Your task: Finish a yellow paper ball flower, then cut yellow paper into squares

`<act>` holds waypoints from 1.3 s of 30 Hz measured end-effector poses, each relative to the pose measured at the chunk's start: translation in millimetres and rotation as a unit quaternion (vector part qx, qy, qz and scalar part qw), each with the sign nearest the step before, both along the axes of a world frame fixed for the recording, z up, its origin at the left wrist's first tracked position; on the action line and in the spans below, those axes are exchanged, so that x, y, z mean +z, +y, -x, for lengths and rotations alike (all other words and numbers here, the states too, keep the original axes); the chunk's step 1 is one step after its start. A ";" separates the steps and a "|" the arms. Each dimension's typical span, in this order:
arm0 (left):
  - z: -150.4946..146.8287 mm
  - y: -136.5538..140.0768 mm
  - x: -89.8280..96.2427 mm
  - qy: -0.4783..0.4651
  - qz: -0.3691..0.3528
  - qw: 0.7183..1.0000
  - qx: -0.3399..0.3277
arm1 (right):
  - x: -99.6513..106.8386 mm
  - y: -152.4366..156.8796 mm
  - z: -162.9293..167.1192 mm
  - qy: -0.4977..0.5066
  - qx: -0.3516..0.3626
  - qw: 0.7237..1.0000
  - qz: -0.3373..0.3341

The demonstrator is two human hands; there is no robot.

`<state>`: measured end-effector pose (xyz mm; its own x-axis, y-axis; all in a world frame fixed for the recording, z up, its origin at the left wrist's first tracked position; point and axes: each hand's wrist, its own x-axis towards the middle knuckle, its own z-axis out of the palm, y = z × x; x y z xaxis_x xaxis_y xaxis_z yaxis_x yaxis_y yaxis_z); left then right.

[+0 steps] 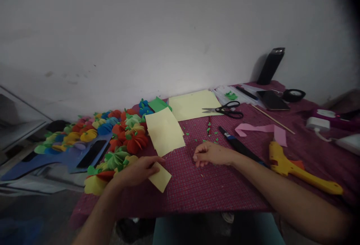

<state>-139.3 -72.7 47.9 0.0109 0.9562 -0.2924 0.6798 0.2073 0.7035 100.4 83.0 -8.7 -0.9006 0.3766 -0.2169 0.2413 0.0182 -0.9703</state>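
Observation:
In the head view my left hand (pixel 146 168) pinches a small piece of pale yellow paper (pixel 161 179) between thumb and fingers, just above the table's front part. My right hand (pixel 206 154) hovers over the checked cloth with its fingers curled in and thumb tip close to them; nothing shows in it. Larger pale yellow sheets (pixel 165 130) lie beyond my left hand. Past my right hand are green paper scraps (pixel 216 140) and a thin dark red stick or pencil (pixel 209 127). Black-handled scissors (pixel 225 110) rest partly on a yellow paper stack (pixel 194 104).
Colourful paper pumpkins (pixel 135 140) crowd the left side. On the right lie a black-handled tool (pixel 242 149), a pink strip (pixel 255 128), a yellow glue gun (pixel 298 172), a wooden stick (pixel 274 119), a phone (pixel 272 99) and black tape (pixel 294 95). A dark bottle (pixel 270 66) stands by the wall.

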 end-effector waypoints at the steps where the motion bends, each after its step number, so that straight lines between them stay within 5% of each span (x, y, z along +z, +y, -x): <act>1: 2.5 2.0 -0.7 0.033 0.000 0.999 -0.011 | -0.5 0.7 -0.1 0.000 0.000 1.000 -0.004; 8: -2.5 12.3 0.8 0.337 0.005 0.938 -0.077 | -3.9 1.7 0.1 0.009 0.010 1.000 0.000; 16: -27.4 47.0 10.0 0.491 -0.060 0.869 0.000 | -1.0 0.9 0.2 0.010 0.004 1.000 -0.010; 23: -38.5 102.7 -13.5 0.495 -0.172 0.849 0.066 | -4.5 1.5 -0.2 0.031 0.011 0.999 -0.032; 32: -29.2 112.7 -39.8 0.472 -0.197 0.856 0.079 | -3.6 0.8 1.3 0.034 0.004 0.999 -0.039; 39: -19.0 113.8 -34.7 0.301 -0.253 0.909 0.139 | 0.1 4.2 -0.2 0.029 -0.004 0.999 -0.031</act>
